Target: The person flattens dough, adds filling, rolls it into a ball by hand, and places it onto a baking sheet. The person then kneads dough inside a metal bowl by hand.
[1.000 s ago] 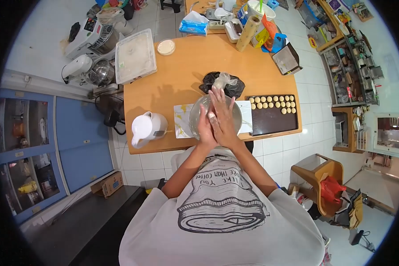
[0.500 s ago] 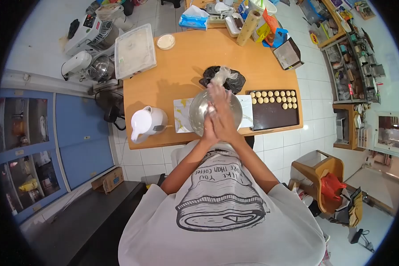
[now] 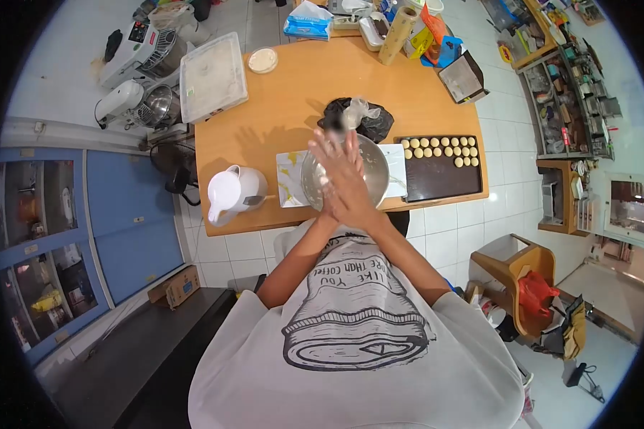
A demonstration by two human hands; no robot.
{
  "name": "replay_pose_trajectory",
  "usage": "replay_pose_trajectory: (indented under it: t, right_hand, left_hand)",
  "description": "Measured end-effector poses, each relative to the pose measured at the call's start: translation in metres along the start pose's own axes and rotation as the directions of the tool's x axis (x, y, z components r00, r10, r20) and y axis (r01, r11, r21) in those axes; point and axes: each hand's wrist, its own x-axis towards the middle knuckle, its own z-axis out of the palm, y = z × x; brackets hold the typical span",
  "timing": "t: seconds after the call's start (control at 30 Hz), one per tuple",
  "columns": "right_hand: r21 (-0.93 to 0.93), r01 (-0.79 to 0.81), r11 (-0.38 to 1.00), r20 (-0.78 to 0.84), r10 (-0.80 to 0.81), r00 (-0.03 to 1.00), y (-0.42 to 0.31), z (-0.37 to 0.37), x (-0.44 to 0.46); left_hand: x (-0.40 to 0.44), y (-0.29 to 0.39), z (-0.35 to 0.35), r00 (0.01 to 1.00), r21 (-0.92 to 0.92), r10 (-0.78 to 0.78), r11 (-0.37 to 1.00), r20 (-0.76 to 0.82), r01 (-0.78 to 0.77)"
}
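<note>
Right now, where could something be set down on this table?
Bare wood lies mid-table between the round tub and black bag, and on the left between the plastic box and white jug. Crowded: around the bowl, and at far right by the roll.

The bowl (image 3: 377,170) is silver, the tray (image 3: 436,181) dark brown, the balls (image 3: 449,151) pale yellow.

The brown wooden worktop (image 3: 308,79) spans the frame's upper middle. Directly on it sit 1 white jug (image 3: 230,189) left of centre, 1 flat plastic box (image 3: 213,77) and 1 round tub (image 3: 262,60) upper left, 1 black bag (image 3: 377,126) and 1 marbled sheet (image 3: 289,180) near centre, and 1 dark tray (image 3: 444,184) right of centre.
</note>
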Motion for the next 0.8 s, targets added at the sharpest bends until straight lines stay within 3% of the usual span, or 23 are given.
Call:
replay_pose_trajectory:
  t: [0.03, 0.13, 0.17, 0.23, 0.3, 0.37, 0.47, 0.53, 0.6, 0.67, 0.7, 0.73, 0.77, 0.8]
  right_hand:
    - [-0.023, 0.002, 1.000, 0.001, -0.002, 1.000, 0.003, 0.000, 0.000]
    - [-0.113, -0.055, 0.992, -0.036, 0.051, 0.998, 0.004, 0.000, 0.003]
    - [-0.066, -0.048, 0.997, -0.004, 0.048, 0.999, 0.000, 0.001, 0.001]
    - [0.033, -0.045, 0.998, 0.067, 0.042, 0.997, -0.018, 0.003, -0.005]
    - [0.144, 0.071, 0.987, -0.093, -0.058, 0.994, -0.010, -0.008, 0.008]
    - [0.102, 0.049, 0.994, -0.104, -0.039, 0.994, 0.003, -0.004, 0.008]
    - [-0.061, -0.068, 0.996, 0.042, 0.070, 0.997, 0.020, 0.013, -0.016]
    - [0.036, 0.023, 0.999, 0.074, -0.025, 0.997, -0.012, -0.001, -0.007]
    - [-0.033, -0.034, 0.999, 0.028, 0.035, 0.999, -0.011, -0.009, 0.004]
    - [-0.055, -0.115, 0.992, -0.057, 0.112, 0.992, -0.006, -0.013, 0.009]
    - [-0.124, -0.052, 0.991, -0.067, 0.044, 0.997, -0.004, -0.005, 0.008]
    - [-0.064, -0.030, 0.998, -0.011, 0.029, 1.000, -0.004, -0.002, 0.001]
    - [-0.003, -0.012, 1.000, 0.046, 0.012, 0.999, -0.008, 0.000, -0.008]
    - [0.018, -0.009, 1.000, 0.066, 0.008, 0.998, -0.009, 0.001, -0.011]
  left_hand:
    - [0.000, -0.006, 0.000, 0.999, 0.049, 0.026, 0.998, 0.029, -0.027]
    - [0.003, 0.017, 0.004, 0.997, -0.195, -0.053, 0.980, -0.056, 0.041]
    - [0.006, 0.019, 0.005, 0.996, -0.228, -0.060, 0.973, -0.073, 0.041]
    - [0.008, -0.013, -0.002, 0.996, 0.038, 0.059, 0.998, -0.060, -0.057]
    - [0.005, -0.022, -0.007, 0.999, 0.057, 0.047, 0.997, -0.009, -0.046]
    - [0.001, -0.012, -0.010, 0.993, -0.161, -0.078, 0.983, 0.093, 0.092]
    - [0.014, -0.002, -0.008, 0.991, -0.233, 0.090, 0.970, 0.102, -0.064]
    - [0.010, -0.014, -0.005, 0.996, -0.200, 0.057, 0.979, 0.072, -0.042]
    - [0.003, -0.024, -0.012, 0.985, -0.167, 0.055, 0.986, 0.162, -0.027]
    - [-0.006, 0.005, 0.000, 0.991, 0.069, 0.060, 0.995, 0.121, -0.069]
    - [0.000, 0.016, 0.007, 0.999, -0.063, 0.024, 0.998, 0.048, -0.021]
    - [0.007, 0.020, 0.009, 1.000, -0.198, -0.024, 0.980, -0.019, 0.020]
    - [0.013, 0.004, -0.008, 0.998, -0.129, 0.055, 0.990, 0.030, -0.051]
    - [0.014, -0.002, -0.007, 0.995, 0.187, 0.071, 0.979, 0.063, -0.082]
